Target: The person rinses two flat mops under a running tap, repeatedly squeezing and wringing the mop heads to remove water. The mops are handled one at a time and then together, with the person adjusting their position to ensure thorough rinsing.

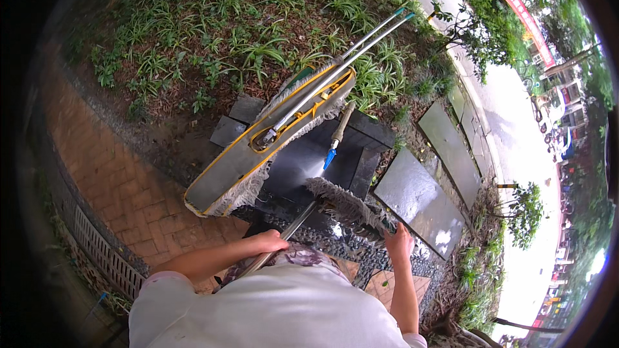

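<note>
My left hand (271, 240) is closed around the metal pole (299, 222) of a mop. That mop's grey string head (346, 200) hangs over a dark, wet stone basin (290, 166). My right hand (399, 241) grips the near right end of this mop head. A tap with a blue nozzle (330, 158) sprays water down into the basin, just beyond the mop head. A wide flat dust mop (232, 171) with yellow trim and a metal handle lies across the basin's left side; a second pole lies beside its handle.
Grey stone slabs (416, 195) lie to the right of the basin. Brick paving (138, 198) and a drain grate (99, 239) are at the left. A planted bed (203, 34) lies beyond, and a bright road (522, 154) with parked vehicles runs along the right.
</note>
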The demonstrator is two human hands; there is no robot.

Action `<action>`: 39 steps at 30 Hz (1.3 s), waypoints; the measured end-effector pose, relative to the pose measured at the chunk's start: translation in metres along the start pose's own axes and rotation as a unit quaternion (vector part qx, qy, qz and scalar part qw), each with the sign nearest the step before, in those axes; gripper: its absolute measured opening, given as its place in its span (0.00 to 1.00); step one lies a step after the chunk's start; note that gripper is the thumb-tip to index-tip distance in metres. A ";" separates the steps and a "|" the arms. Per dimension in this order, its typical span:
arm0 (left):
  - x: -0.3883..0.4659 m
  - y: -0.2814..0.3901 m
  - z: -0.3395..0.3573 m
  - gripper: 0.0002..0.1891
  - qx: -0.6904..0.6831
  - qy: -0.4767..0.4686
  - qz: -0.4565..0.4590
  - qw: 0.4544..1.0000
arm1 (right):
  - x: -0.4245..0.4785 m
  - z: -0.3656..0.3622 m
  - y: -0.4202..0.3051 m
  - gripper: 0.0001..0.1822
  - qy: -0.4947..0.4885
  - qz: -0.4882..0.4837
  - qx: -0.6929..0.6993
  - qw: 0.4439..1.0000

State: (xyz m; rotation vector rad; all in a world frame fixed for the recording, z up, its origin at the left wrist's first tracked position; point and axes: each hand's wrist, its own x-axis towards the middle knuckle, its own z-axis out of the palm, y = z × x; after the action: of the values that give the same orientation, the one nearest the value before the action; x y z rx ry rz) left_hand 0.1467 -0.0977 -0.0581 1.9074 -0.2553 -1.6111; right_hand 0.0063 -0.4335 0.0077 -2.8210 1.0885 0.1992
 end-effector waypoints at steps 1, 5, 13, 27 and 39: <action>0.001 0.000 -0.001 0.19 -0.015 -0.001 -0.001 1.000 | 0.004 -0.002 -0.006 0.21 0.006 0.003 0.012 1.000; 0.002 -0.015 -0.003 0.18 -0.092 0.013 0.022 0.995 | 0.017 -0.003 -0.022 0.23 0.017 -0.010 0.074 0.997; -0.030 -0.012 -0.022 0.13 -0.175 0.016 -0.041 0.984 | 0.048 0.007 -0.039 0.31 -0.040 0.044 0.177 0.982; 0.030 -0.010 -0.033 0.09 -0.393 -0.005 -0.154 0.906 | 0.048 0.022 -0.105 0.22 -0.074 0.150 0.479 0.862; -0.001 0.026 0.009 0.09 -0.195 -0.051 -0.068 0.977 | -0.001 0.033 0.086 0.12 -0.067 0.322 0.718 0.613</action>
State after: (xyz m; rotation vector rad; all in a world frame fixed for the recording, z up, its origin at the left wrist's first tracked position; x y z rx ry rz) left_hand 0.1438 -0.1210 -0.0435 1.5712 0.1449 -1.7043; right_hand -0.0545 -0.4914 -0.0295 -0.9119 1.2510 -0.3040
